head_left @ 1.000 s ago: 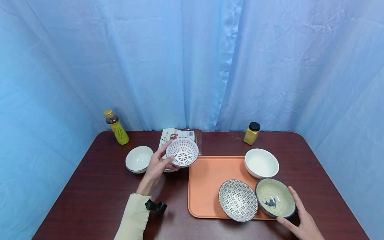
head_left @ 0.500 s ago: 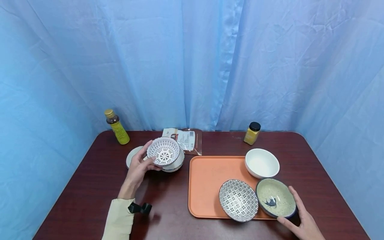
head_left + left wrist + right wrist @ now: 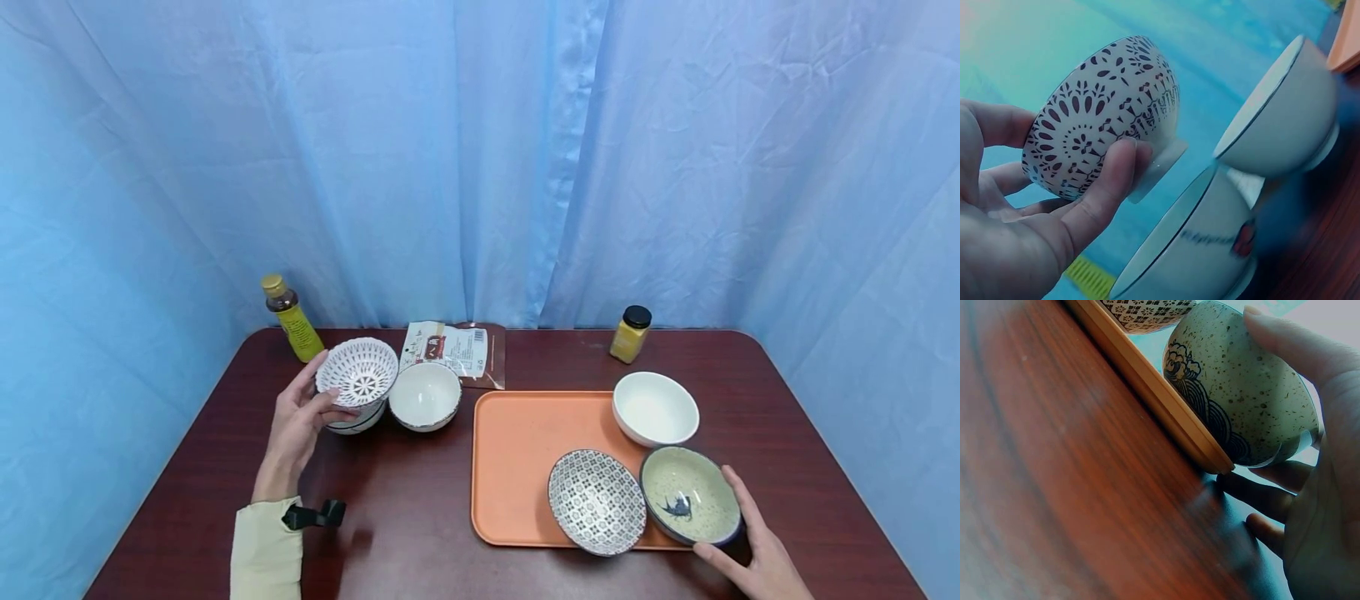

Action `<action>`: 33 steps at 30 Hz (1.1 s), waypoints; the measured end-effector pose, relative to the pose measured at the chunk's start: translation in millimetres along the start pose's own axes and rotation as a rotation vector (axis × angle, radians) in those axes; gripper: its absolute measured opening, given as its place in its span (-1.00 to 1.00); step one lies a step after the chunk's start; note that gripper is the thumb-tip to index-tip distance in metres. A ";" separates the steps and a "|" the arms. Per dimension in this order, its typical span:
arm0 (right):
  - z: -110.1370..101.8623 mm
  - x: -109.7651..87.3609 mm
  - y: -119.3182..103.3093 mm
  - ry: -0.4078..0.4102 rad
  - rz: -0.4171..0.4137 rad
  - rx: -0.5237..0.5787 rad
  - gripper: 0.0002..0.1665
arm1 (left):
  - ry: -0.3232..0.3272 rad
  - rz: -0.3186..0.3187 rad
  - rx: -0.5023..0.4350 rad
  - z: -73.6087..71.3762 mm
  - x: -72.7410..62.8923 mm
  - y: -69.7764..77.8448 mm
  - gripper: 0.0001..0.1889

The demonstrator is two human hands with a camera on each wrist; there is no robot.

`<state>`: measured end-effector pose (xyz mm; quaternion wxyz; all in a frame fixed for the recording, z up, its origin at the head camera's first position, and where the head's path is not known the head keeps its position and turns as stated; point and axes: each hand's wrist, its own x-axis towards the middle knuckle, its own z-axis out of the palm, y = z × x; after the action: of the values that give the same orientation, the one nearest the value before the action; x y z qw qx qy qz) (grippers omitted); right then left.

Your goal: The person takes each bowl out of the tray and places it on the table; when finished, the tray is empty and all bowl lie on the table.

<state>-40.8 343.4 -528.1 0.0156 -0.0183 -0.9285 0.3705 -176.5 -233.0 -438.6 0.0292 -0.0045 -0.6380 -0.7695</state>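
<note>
My left hand [image 3: 294,425] holds a small white bowl with a dark petal pattern [image 3: 358,375], thumb on its outside and fingers around the far side. That bowl is up in the air over a plain white bowl [image 3: 360,422], which it mostly hides in the head view. Beside it on the table stands another white bowl with a dark rim [image 3: 425,396]. My right hand [image 3: 759,554] grips a green speckled bowl [image 3: 1241,387] at the right end of an orange tray [image 3: 517,467], thumb at the rim and fingers low around it.
A black-and-white patterned bowl [image 3: 597,503] leans beside the speckled one on the tray. Behind them a white bowl [image 3: 655,408] sits at the tray's back right corner. A yellow jar [image 3: 630,335], a food pouch [image 3: 461,350] and a green-labelled bottle [image 3: 296,325] line the table's back.
My left hand has carried the petal-patterned bowl leftward, from over the right-hand white bowl to over the left-hand one. My right hand and the speckled bowl have stayed in place.
</note>
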 end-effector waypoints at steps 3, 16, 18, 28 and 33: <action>0.0 0.3 0.3 -0.003 0.003 -0.009 0.23 | 0.004 0.036 -0.050 -12.8 -1.8 0.9 -0.27; -1.5 1.2 1.5 -0.019 0.018 -0.011 0.23 | 0.127 0.078 -0.183 -58.3 -8.7 0.8 -0.27; -1.7 1.1 1.4 -0.019 0.018 -0.016 0.23 | 0.168 0.059 -0.182 -63.4 -9.6 1.5 -0.27; -0.4 0.9 2.0 -0.005 0.003 0.022 0.22 | 0.321 -0.048 -0.242 -84.0 -10.3 -2.7 -0.22; 0.9 0.3 2.3 0.006 -0.010 0.020 0.21 | 0.376 -0.104 -0.249 -90.3 -8.3 -10.4 -0.22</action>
<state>-41.1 344.5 -530.4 0.0206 -0.0147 -0.9248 0.3796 -166.0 -319.4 -466.0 0.1069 0.1681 -0.5210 -0.8300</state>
